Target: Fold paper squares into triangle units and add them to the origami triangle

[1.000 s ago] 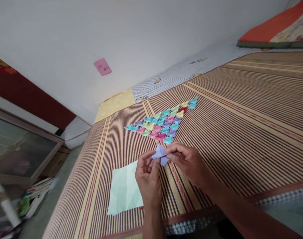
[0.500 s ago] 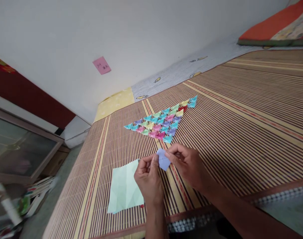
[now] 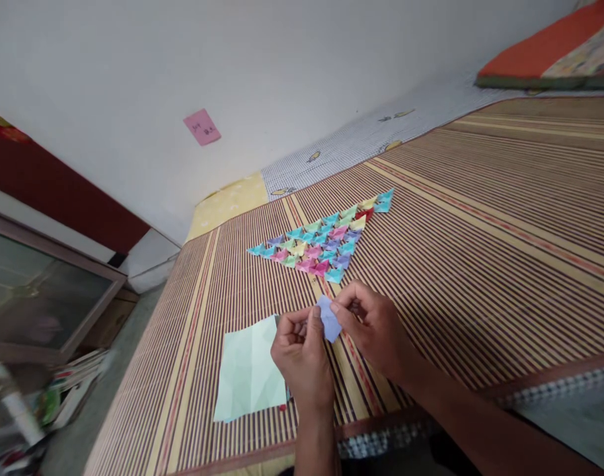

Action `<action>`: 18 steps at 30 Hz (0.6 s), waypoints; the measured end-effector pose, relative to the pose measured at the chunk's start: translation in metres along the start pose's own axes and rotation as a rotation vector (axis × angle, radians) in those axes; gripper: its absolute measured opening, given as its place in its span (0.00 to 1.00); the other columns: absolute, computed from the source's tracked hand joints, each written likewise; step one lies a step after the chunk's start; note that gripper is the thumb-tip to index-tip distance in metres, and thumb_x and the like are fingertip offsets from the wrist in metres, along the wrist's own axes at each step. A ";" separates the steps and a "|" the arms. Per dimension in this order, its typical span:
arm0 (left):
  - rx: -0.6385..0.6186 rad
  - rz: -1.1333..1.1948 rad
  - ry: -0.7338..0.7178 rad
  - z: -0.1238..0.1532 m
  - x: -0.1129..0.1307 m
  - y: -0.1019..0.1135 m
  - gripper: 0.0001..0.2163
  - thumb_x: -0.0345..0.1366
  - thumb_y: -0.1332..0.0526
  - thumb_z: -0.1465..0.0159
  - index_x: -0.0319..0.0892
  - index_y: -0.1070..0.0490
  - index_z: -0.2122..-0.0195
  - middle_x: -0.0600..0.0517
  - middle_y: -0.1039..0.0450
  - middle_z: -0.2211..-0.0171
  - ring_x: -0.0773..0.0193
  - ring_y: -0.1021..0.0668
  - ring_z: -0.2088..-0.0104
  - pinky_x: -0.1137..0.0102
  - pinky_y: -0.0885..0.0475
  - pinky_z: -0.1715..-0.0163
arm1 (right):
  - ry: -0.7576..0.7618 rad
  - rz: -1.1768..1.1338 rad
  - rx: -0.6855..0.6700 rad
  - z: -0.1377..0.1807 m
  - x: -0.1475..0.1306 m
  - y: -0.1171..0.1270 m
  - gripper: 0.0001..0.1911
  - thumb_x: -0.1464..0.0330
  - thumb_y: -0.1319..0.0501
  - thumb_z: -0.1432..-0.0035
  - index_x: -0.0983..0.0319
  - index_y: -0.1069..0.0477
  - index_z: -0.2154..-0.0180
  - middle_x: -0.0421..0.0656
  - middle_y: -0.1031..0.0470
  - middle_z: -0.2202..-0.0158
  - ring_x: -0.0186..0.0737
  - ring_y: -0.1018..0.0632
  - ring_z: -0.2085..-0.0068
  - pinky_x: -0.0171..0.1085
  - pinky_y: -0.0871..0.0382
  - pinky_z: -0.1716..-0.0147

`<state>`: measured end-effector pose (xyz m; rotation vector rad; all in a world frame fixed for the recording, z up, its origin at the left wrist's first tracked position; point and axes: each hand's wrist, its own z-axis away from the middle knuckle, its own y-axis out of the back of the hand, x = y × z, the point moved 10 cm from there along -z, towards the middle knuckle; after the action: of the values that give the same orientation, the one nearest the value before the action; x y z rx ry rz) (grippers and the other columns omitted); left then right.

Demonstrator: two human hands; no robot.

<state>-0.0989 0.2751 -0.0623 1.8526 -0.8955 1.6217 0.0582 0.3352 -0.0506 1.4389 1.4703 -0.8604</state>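
A small folded piece of purple paper [image 3: 330, 320] is pinched between both hands above the striped mat. My left hand [image 3: 302, 344] is closed on its left edge, thumb on top. On the upper right edge, my right hand [image 3: 364, 317] grips it between thumb and fingers. Beside my left wrist lies a stack of pale green paper sheets [image 3: 250, 370] with fold creases, partly covered by that hand. Beyond the hands, several small folded paper boats [image 3: 312, 252] in blue, pink, green, yellow, red and purple lie in rows forming a triangle.
The striped bamboo mat [image 3: 445, 264] covers the bed up to the white wall. A pink note [image 3: 201, 127] is stuck there. Folded orange bedding [image 3: 534, 49] lies at the far right. A glass-fronted cabinet [image 3: 44, 291] and floor clutter stand at left.
Both hands and the purple paper have shifted slightly to the right. My left thumb now covers more of the paper's left side.
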 end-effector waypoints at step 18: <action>-0.248 0.237 0.298 -0.009 -0.029 -0.012 0.11 0.40 0.25 0.47 0.39 0.21 0.74 0.55 0.25 0.78 0.69 0.27 0.76 0.74 0.32 0.72 | 0.132 -0.030 -0.175 -0.001 -0.008 -0.006 0.02 0.70 0.39 0.36 0.59 0.31 0.60 0.40 0.24 0.67 0.37 0.21 0.65 0.33 0.27 0.66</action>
<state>-0.0980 0.2936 -0.0886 1.3355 -1.1537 1.7751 0.0516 0.3322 -0.0438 1.3671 1.6266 -0.6473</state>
